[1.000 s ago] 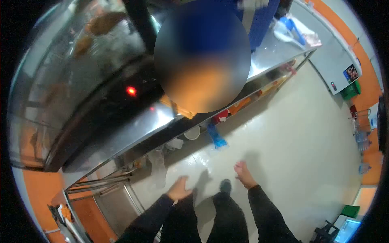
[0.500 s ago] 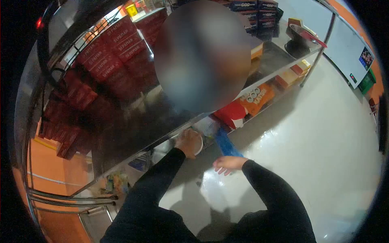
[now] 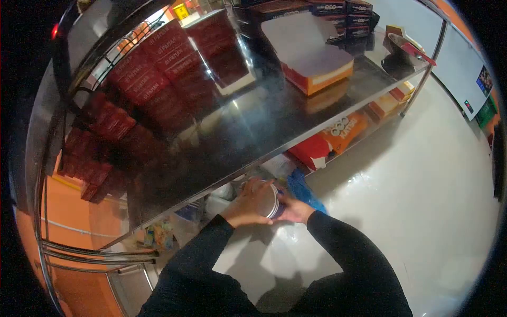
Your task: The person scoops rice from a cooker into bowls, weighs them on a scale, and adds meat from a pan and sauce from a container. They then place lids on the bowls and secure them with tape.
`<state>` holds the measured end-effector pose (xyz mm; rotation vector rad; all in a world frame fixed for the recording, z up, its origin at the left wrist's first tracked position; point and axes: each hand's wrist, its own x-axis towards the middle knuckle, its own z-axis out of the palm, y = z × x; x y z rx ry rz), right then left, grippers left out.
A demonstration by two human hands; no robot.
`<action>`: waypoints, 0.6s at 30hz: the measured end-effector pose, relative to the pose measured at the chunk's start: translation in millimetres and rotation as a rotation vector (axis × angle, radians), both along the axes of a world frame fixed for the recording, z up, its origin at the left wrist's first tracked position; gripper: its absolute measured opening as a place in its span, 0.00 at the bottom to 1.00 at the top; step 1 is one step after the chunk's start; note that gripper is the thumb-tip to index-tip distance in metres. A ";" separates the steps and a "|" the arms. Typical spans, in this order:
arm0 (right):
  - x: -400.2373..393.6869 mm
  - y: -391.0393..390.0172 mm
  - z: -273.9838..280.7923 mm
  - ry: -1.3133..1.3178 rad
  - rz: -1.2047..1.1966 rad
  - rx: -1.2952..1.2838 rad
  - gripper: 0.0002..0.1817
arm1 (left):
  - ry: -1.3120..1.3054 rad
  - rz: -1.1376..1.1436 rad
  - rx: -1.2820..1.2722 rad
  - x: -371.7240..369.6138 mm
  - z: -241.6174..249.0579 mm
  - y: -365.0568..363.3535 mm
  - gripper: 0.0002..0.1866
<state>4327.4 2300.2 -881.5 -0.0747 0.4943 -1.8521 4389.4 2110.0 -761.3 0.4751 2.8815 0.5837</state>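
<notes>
Both of my hands are around a short stack of paper bowls (image 3: 274, 204), just outside the lower shelf's front edge. White rims and a dark blue side show on the stack. My left hand (image 3: 250, 205) wraps it from the left, its fingers spread over the top. From the right, my right hand (image 3: 293, 208) grips the blue side, with some fingertips hidden behind it. A crumpled blue plastic bag (image 3: 302, 189) lies right beside my right hand. White wrapped items (image 3: 217, 199) sit on the lower shelf near my left hand.
Above the hands extends a steel table (image 3: 232, 142) with red boxes (image 3: 148, 74) stacked at left and an open orange carton (image 3: 317, 74) farther back. Orange packaging (image 3: 346, 132) and a red bag (image 3: 309, 150) lie on the lower shelf. A metal stool (image 3: 100, 256) stands at left.
My left hand has drawn the bowls out from the lower shelf. My right hand, free before, has moved in and closed on their side. The view has shifted slightly.
</notes>
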 end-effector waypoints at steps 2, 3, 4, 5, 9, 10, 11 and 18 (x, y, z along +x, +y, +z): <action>-0.1 -7.6 4.0 0.048 -0.035 0.037 0.35 | -0.012 0.029 -0.048 2.7 7.3 -3.2 0.64; -1.1 -8.7 4.3 0.072 -0.051 0.059 0.35 | -0.018 0.045 -0.067 3.0 8.3 -3.3 0.64; -1.5 -9.6 4.1 0.058 -0.056 0.061 0.36 | -0.003 0.005 -0.110 0.2 1.3 -7.4 0.63; -1.0 -10.4 2.6 0.045 -0.061 0.062 0.36 | 0.013 -0.034 -0.153 -5.1 -4.5 -11.7 0.62; -7.5 -1.5 -8.8 0.108 -0.062 0.123 0.37 | 0.201 0.005 -0.110 -7.7 1.1 -27.7 0.47; -10.3 4.3 -13.7 0.166 -0.064 0.142 0.37 | 0.190 0.025 -0.112 -9.6 7.7 -31.4 0.45; -13.6 13.9 -25.5 0.273 -0.067 0.159 0.36 | 0.076 0.037 -0.160 -13.8 13.2 -36.5 0.45; -34.7 76.8 12.1 0.018 0.279 0.218 0.36 | -0.124 0.331 -0.234 -18.3 -87.7 -72.6 0.51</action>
